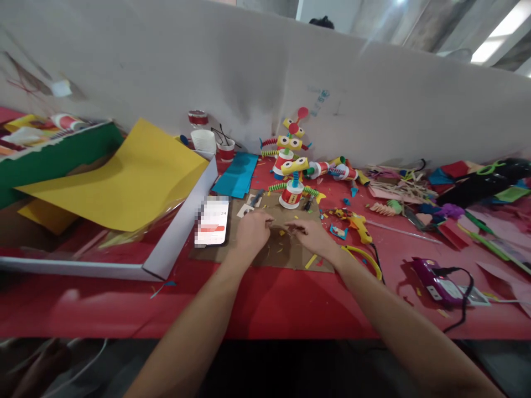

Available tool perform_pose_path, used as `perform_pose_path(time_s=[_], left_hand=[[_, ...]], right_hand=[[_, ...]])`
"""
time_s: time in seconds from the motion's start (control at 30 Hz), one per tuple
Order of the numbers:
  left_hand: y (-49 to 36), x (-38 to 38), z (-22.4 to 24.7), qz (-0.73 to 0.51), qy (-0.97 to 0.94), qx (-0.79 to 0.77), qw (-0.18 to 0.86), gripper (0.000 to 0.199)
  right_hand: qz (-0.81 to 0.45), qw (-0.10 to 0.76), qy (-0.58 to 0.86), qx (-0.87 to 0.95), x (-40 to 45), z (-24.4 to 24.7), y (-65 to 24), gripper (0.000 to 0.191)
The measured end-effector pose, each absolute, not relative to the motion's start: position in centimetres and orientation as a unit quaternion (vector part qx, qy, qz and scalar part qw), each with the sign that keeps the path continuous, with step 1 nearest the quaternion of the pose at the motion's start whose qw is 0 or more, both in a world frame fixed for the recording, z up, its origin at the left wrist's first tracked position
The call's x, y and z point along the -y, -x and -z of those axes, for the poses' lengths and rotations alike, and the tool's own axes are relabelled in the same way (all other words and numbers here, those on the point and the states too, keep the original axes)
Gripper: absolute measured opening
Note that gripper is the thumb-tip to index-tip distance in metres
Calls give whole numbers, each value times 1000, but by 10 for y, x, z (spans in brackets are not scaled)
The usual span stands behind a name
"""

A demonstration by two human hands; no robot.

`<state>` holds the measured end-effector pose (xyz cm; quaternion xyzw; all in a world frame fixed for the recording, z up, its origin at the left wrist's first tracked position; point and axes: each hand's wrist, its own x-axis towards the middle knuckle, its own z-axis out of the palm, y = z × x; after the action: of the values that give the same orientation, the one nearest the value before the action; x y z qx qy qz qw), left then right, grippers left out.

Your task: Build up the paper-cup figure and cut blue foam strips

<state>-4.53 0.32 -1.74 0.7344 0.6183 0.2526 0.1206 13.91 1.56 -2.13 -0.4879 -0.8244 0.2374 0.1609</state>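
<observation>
Head camera, far left: a green-sided box stands behind a low white-walled box, whose slanting right wall leaves a narrow red strip before the brown cardboard sheet. A large yellow sheet lies across the white-walled box, overlapping its right rim. Next come a blue paper strip and a white-screened phone, which lies over the cardboard's left part. The left hand is over the cardboard, its fingers bent and close together; whether they pinch anything I cannot tell. Between the two hands is a small gap, with yellow paper scraps on the cardboard there. Just behind the gap, a red-and-white paper-cup figure with spring arms stands upright near the cardboard's back edge, more such figures behind it. The right hand reaches in from the other side, fingers pointing left and slightly bent, their grip hard to make out. Red surface of the bench runs between the cardboard's front edge and its own. To the right, a yellow glue gun lies close to the right forearm; beyond it, well apart, a purple box-shaped device with a black cable sits near the front edge.
</observation>
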Motion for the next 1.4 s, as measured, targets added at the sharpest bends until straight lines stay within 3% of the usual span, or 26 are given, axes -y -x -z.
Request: perform_pose_path(time_s=[0.33, 0.77, 0.83, 0.93, 1.03, 1.1, 1.17, 1.4], left_hand=[[46, -3, 18, -265, -730, -616, 128, 26], [44, -3, 18, -193, -729, -633, 174, 31], [44, -3, 18, -201, -722, -635, 186, 31], [42, -3, 17, -279, -689, -624, 242, 31], [40, -2, 14, -385, -599, -558, 426, 30], [40, 0, 11, -421, -520, -485, 563, 32], [40, 1, 8, -437, -471, -430, 634, 33], [37, 2, 9, -469, -464, -457, 596, 24]], right_hand=[[-201, 117, 535, 812, -28, 30, -120, 15], [-191, 144, 507, 828, -14, 27, -118, 11], [-195, 176, 509, 820, -7, 31, -121, 9], [-246, 293, 509, 771, 2, 38, -123, 4], [-298, 417, 486, 708, 4, 41, -122, 9], [-292, 462, 471, 693, 3, 38, -118, 14], [-266, 479, 463, 696, 3, 35, -115, 16], [-251, 506, 444, 695, 7, 37, -119, 21]])
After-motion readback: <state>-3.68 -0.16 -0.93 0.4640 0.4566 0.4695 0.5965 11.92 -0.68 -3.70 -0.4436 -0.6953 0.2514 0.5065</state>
